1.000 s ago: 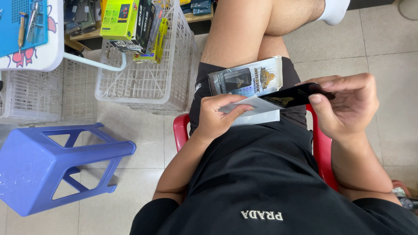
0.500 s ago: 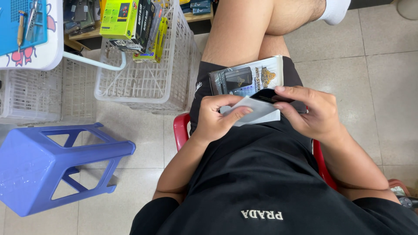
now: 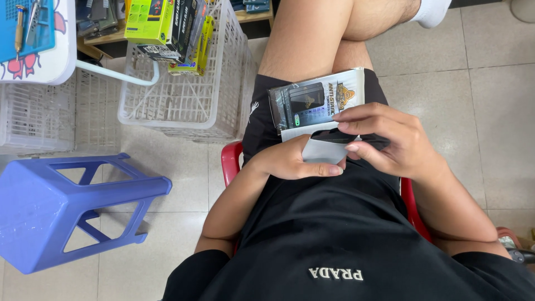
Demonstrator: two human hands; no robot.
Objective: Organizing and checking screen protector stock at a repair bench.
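Observation:
I sit on a red chair (image 3: 229, 161) in a black shirt and shorts. A screen-protector package (image 3: 312, 100), silver with a dark phone picture, lies on my lap against my thigh. My left hand (image 3: 292, 161) grips a light grey flat sleeve (image 3: 323, 150) from below, thumb stretched along its lower edge. My right hand (image 3: 393, 142) curls over the sleeve's right side, fingers pinching a thin black flat piece (image 3: 334, 135) that lies across the sleeve. Most of the black piece is hidden under my fingers.
A blue plastic stool (image 3: 67, 209) lies tipped on the tiled floor at left. A white wire basket (image 3: 184, 100) with yellow-green and black boxes (image 3: 161, 25) stands beyond it. A second white basket (image 3: 33, 117) and a table corner with tools (image 3: 33, 39) are far left.
My right hand moved left from the right side of my lap onto the sleeve, bringing the black piece over it. The left hand and package stayed put.

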